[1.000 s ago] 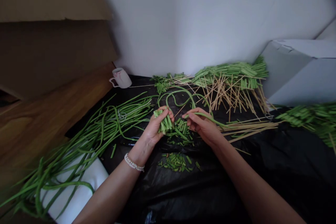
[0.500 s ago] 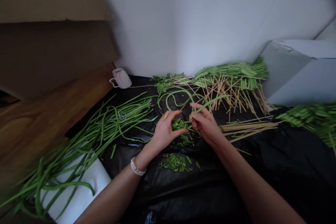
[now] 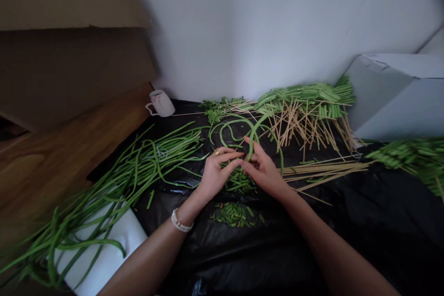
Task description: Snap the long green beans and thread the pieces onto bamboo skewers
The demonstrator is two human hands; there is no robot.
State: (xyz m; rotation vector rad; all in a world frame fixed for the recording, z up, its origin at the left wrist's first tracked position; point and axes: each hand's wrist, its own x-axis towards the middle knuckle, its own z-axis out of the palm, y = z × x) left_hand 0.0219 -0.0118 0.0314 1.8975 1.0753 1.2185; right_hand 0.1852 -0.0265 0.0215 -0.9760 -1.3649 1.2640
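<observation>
Fingers of the right hand point(image 3: 266, 173) are gripping a long green bean point(image 3: 255, 132) above the cut pieces point(image 3: 241, 182); the left hand point(image 3: 213, 173) is closing near them, its grip indeterminable. If finger pressure is becoming uneven, the bean could be slipping or snapping raggedly.

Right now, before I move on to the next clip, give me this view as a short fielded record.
right hand: grips a curved green stalk
left hand: fingertips by the stalk's near end; grip unclear
below hands: cut green pieces; smaller heap nearer the wearer
left side: long green stalks, some over a white surface
right side: loose thin sticks
by the wall: short green lengths with sticks; pale mug
underneath: black sheet
</observation>
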